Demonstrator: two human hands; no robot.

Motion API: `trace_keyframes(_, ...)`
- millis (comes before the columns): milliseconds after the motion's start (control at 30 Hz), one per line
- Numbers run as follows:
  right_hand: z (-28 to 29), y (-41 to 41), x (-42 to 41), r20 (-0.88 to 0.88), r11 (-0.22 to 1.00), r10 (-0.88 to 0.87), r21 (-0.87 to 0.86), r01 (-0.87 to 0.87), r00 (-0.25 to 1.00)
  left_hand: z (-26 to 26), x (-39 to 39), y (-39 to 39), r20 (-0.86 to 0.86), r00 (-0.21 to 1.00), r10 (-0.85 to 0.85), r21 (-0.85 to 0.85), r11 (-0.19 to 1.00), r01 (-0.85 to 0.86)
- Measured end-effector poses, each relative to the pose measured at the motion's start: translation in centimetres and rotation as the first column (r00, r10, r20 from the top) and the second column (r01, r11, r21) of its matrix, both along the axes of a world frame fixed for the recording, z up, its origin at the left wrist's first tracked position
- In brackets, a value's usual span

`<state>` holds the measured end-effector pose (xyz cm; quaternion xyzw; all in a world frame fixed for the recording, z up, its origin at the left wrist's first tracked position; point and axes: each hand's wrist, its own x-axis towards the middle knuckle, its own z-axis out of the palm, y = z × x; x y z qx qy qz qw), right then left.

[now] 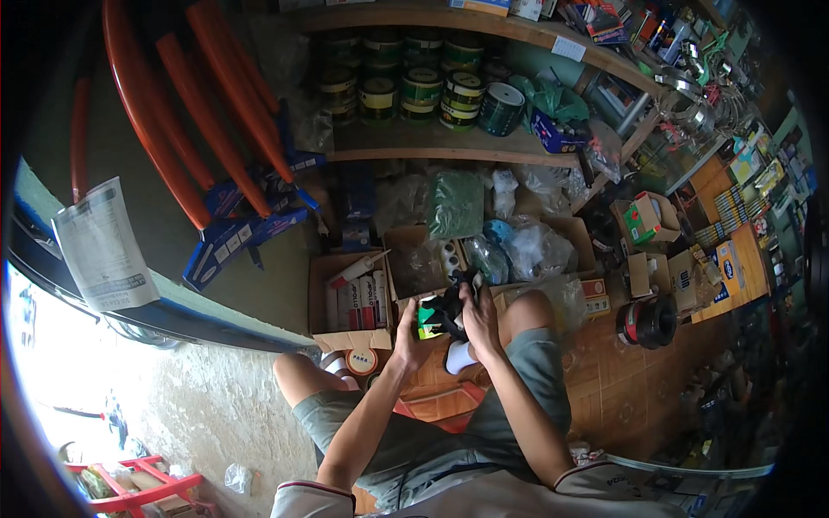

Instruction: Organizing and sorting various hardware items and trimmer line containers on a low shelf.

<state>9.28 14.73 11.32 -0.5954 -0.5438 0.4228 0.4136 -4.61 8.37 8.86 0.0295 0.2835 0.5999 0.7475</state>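
In front of my knees, my left hand grips a small green can from its left side. A black cloth is bunched in my right hand and presses against the can, hiding much of it. Beyond my hands, an open cardboard box holds several sealant cartridges, one of them lying across the top with its nozzle. A round can lid lies on the floor by my left foot.
Green cans line the wooden shelf ahead. Orange-red curved strips and blue-handled tools hang on the left. Plastic bags fill a carton beyond my hands. A black reel stands on the tiled floor to the right.
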Motion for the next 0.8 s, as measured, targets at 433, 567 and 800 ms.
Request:
trace_keyframes(433,7.7,-0.6,-4.0,0.069,0.957,0.198,-0.228,-0.178,0.978,-0.9,-3.4,-0.1,-0.082,0.988,0.130,0.047,0.991,-0.126)
trace_keyframes(567,4.1,0.1,-3.0,0.151,0.981,0.157,-0.141,-0.136,0.976,-0.3,-2.8,-0.4,0.032,0.996,0.084,0.098,0.991,-0.087)
trace_keyframes(800,2.6,-6.0,-2.8,0.245,0.965,0.129,0.193,-0.179,0.961,-0.2,-3.4,0.2,-0.070,0.998,0.007,0.109,0.994,0.001)
